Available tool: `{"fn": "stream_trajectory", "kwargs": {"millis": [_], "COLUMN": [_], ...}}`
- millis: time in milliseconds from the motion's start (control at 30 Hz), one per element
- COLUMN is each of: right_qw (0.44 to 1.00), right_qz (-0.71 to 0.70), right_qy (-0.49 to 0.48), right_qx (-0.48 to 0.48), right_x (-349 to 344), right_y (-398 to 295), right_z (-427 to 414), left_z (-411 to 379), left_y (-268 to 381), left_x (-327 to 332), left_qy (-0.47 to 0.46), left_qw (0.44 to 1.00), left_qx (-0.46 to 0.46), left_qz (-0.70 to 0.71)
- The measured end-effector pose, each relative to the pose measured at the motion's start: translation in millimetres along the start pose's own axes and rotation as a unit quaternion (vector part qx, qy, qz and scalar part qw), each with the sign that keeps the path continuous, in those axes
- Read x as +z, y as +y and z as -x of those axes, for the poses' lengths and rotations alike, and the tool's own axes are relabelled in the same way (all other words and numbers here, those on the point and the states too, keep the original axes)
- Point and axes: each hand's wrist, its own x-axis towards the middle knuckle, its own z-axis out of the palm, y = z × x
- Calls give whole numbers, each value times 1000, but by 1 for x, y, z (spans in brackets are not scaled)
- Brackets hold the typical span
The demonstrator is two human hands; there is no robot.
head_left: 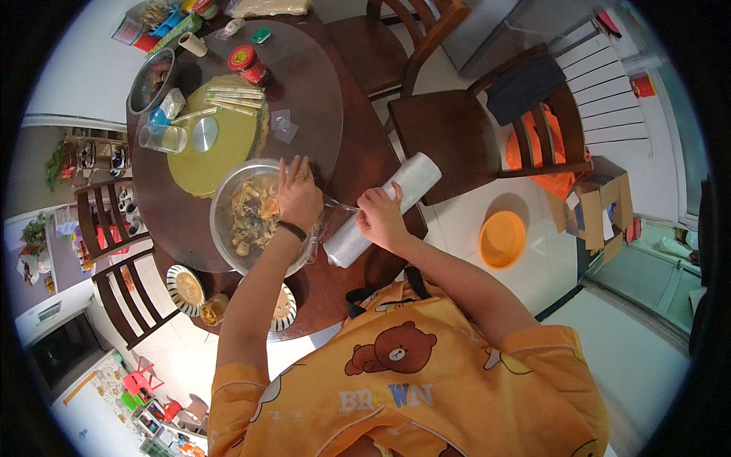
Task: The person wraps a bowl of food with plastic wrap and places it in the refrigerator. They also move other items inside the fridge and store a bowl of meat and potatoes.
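Observation:
My left hand [301, 197] rests palm down over the near-right rim of a large bowl [217, 220], fingers extended, with a dark band at its wrist. Mixed cooked food [251, 220] fills the bowl, seen partly through clear plastic film. From the rim, a stretched strand of cling film [338, 204] runs to my right hand [381, 217]. That hand pinches the film beside a thick cling film roll [420, 177], its thumb against the roll. The roll lies slanted near the edge of the dark wooden table [360, 291].
Beyond the bowl, wrapped chopsticks [235, 98] lie on a yellow mat [220, 165], near a red-lidded jar [246, 61] and a plastic cup [165, 139]. Striped plates [185, 288] and a small jar [213, 311] stand at left. A chair [445, 137] and orange basin [501, 240] are right.

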Motion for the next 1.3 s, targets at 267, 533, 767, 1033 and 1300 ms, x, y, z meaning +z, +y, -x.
{"fn": "stream_trajectory", "kwargs": {"millis": [267, 533, 767, 1033, 1300], "right_qw": [995, 993, 982, 928, 930], "right_qz": [10, 7, 5, 90, 178], "right_qy": [-58, -32, -95, -319, -193], "right_qx": [-86, -111, -166, -172, -257], "right_x": [12, 10, -15, -34, -17], "right_y": [-6, -14, 3, -3, 1], "right_z": [-4, 8, 32, 10, 14], "left_z": [21, 27, 25, 34, 46], "left_y": [6, 9, 1, 11, 10], "left_x": [-28, -37, -26, -27, -40], "left_qy": [45, -26, -19, 64, -104], "left_qw": [981, 993, 994, 982, 979], "left_qx": [70, 109, 110, 30, 171], "left_qz": [177, 38, 10, 172, -49]}}
